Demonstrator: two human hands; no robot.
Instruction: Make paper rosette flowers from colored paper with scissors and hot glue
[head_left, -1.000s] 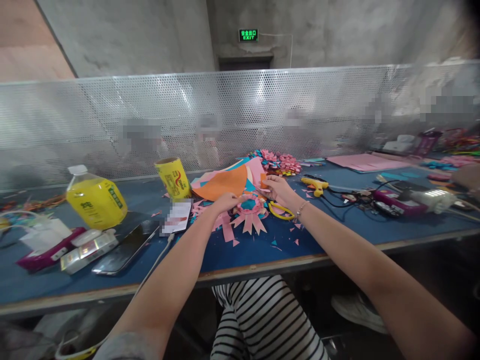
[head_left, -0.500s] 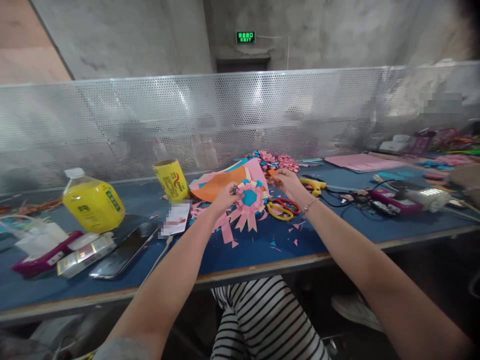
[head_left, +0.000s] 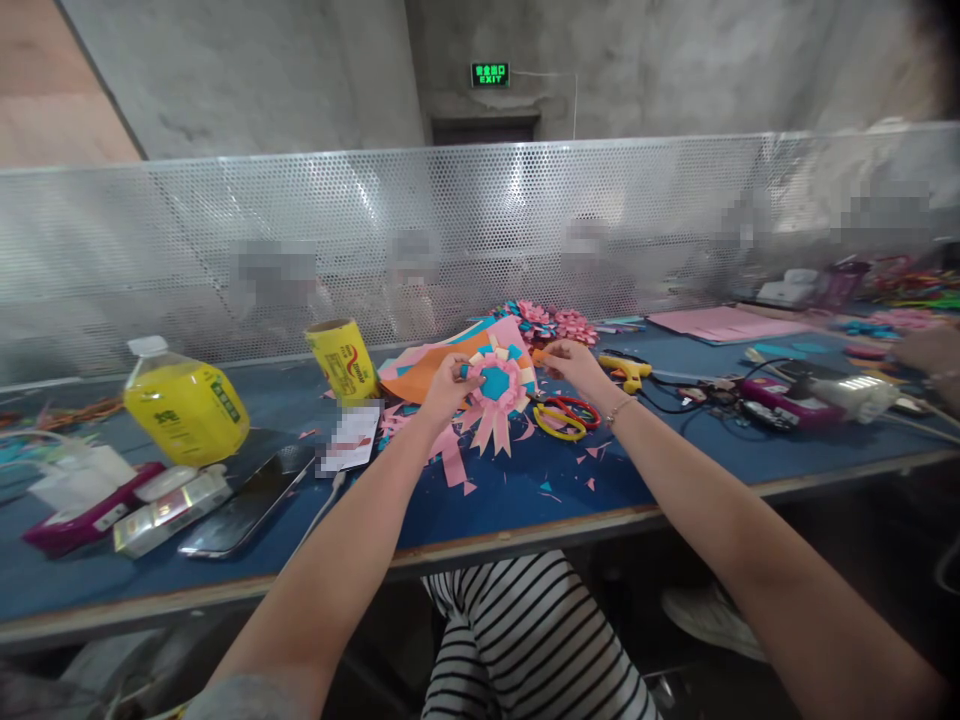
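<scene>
Pinched at its left edge by my left hand (head_left: 448,386) is a paper rosette (head_left: 495,387) with a blue centre, pink folds and ribbon tails hanging down. Just to its right, my right hand (head_left: 568,360) is closed on a small orange paper piece (head_left: 538,356). Behind the rosette lie sheets of orange paper (head_left: 424,368) and pink paper (head_left: 510,337). Red-and-yellow-handled scissors (head_left: 562,417) rest on the table below my right hand. Pink paper scraps (head_left: 452,455) are scattered under and around the rosette.
A yellow hot glue gun (head_left: 634,373) with a cord lies to the right. Finished-looking paper flowers (head_left: 551,325) are heaped at the back. On the left stand a yellow can (head_left: 343,360), a jug of yellow liquid (head_left: 187,405) and a phone (head_left: 244,508). A perforated metal screen (head_left: 450,220) borders the table.
My left hand has turned the rosette slightly, its tails swinging left. My right hand, with the orange piece, has shifted slightly left and down, toward the rosette.
</scene>
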